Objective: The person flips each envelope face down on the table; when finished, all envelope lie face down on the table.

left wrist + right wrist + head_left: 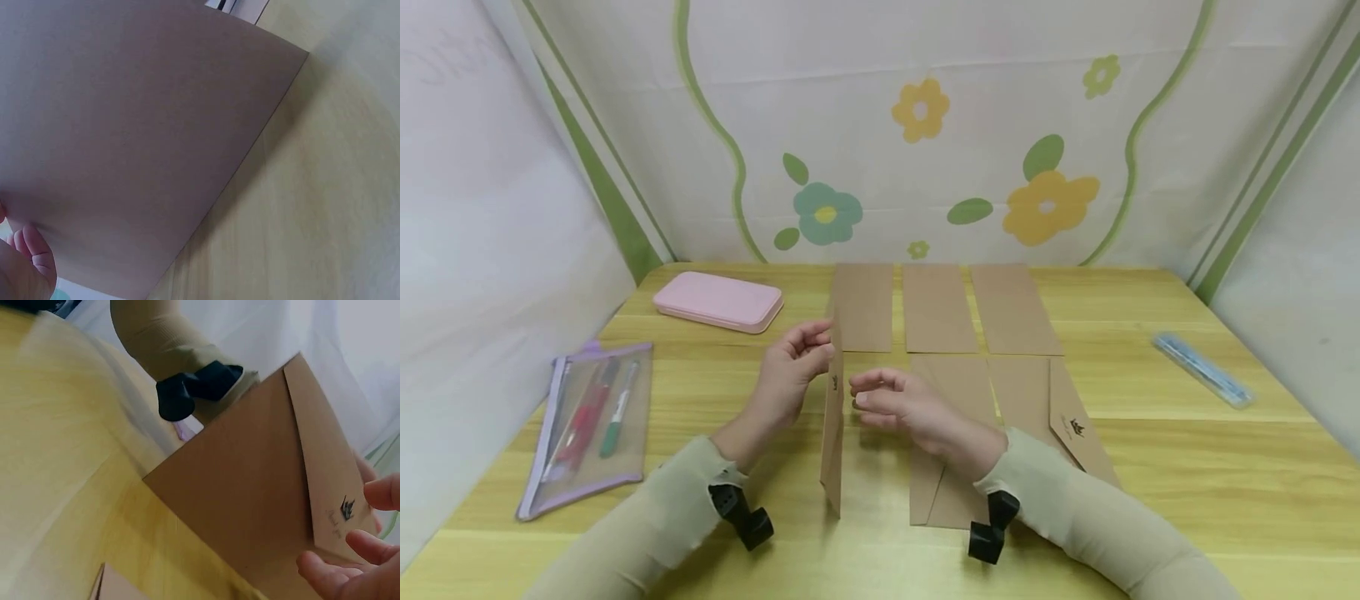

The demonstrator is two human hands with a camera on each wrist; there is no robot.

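Note:
A brown kraft envelope (pixel 832 417) stands on its edge in front of me, seen nearly edge-on in the head view. My left hand (pixel 790 367) grips it from the left side. The left wrist view shows the envelope's plain back (pixel 150 131), with the left hand (pixel 25 265) at the lower left corner. On the other side, the right wrist view shows its flap (pixel 328 456) with a small dark crown print. My right hand (pixel 913 408) hovers just right of the envelope, fingers loosely bent and holding nothing; in the right wrist view its fingers (pixel 369 547) are near the flap.
Three brown envelopes (pixel 940 308) lie in a back row. Two more (pixel 955 417) lie under and beside my right arm, one showing a crown-printed flap (pixel 1078 425). At left are a pink case (pixel 718 298) and a clear pouch of pens (pixel 591 425); a blue packet (pixel 1202 367) lies right.

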